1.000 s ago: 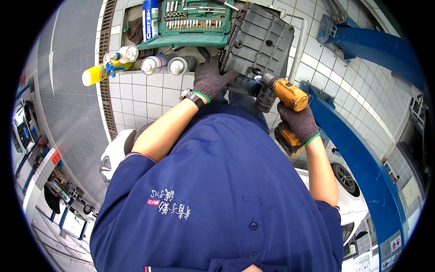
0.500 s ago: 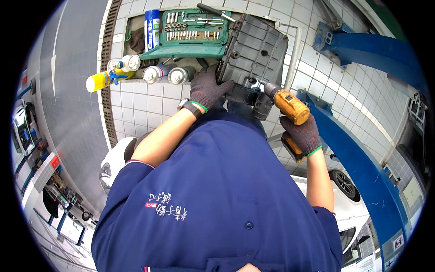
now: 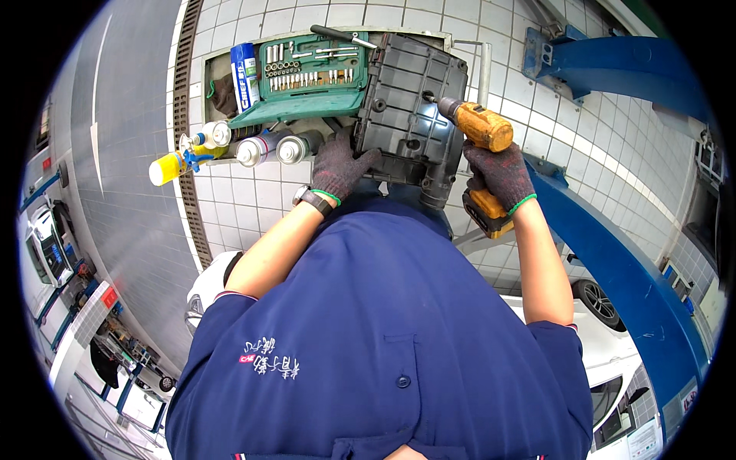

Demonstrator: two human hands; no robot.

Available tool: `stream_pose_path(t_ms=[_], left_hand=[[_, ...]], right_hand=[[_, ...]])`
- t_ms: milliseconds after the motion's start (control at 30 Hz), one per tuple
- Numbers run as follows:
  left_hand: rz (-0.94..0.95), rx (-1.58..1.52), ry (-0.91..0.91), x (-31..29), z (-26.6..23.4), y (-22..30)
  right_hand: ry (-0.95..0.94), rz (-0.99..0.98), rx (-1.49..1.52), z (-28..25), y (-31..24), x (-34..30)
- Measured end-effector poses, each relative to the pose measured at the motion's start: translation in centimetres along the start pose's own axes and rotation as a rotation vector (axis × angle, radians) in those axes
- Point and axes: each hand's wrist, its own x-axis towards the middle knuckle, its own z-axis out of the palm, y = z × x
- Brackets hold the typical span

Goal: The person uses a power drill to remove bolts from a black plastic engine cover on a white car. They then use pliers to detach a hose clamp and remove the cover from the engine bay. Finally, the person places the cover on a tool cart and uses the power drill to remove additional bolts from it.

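A yellow-and-black cordless drill (image 3: pixel 481 127) is in my right hand (image 3: pixel 502 175), which wears a dark glove and is closed round the handle. The drill points left, its tip at a round recess in the upper part of a black ribbed plastic housing (image 3: pixel 391 84). A patch of light falls on the housing below the tip. My gloved left hand (image 3: pixel 339 167) grips the housing's near left corner, with the thumb along its edge and the other fingers partly hidden. In front of me, the housing rests tilted on the workbench top.
Left of the housing lies an open green socket set (image 3: pixel 314 73), with a black-handled ratchet (image 3: pixel 337 34) over its edge. A blue spray can (image 3: pixel 245 77), two upright cans (image 3: pixel 291 148) and a yellow gas canister (image 3: pixel 167 169) stand farther left. Blue lift arms (image 3: pixel 621 65) rise at right.
My right hand has moved the drill up and away from me, from the housing's near edge to a recess higher on it. The left hand keeps its place at the corner.
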Motion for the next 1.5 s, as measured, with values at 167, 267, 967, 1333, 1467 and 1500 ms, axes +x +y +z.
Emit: stream_pose_path(t_ms=[167,267,967,1333,1467,1500], left_hand=[[-0.05,-0.018,-0.07,0.2,-0.1,-0.1],[-0.019,-0.034,-0.018,0.0,0.1,0.0],[-0.038,-0.066,-0.064,0.3,-0.1,0.2],[-0.046,-0.045,-0.062,0.5,-0.2,0.4],[-0.067,-0.085,-0.089,0.4,-0.4,0.4],[-0.06,-0.096,-0.07,0.4,0.2,0.0]], right_hand=[[-0.014,-0.067,-0.02,-0.1,1.5,1.5],[-0.016,-0.065,-0.057,-0.2,1.2,1.6],[-0.031,-0.122,-0.05,-0.7,2.4,2.2],[-0.001,-0.167,-0.083,-0.6,2.3,2.0],[-0.044,-0.052,-0.071,-0.9,0.1,1.6],[-0.058,-0.019,-0.052,-1.0,-0.3,1.6]])
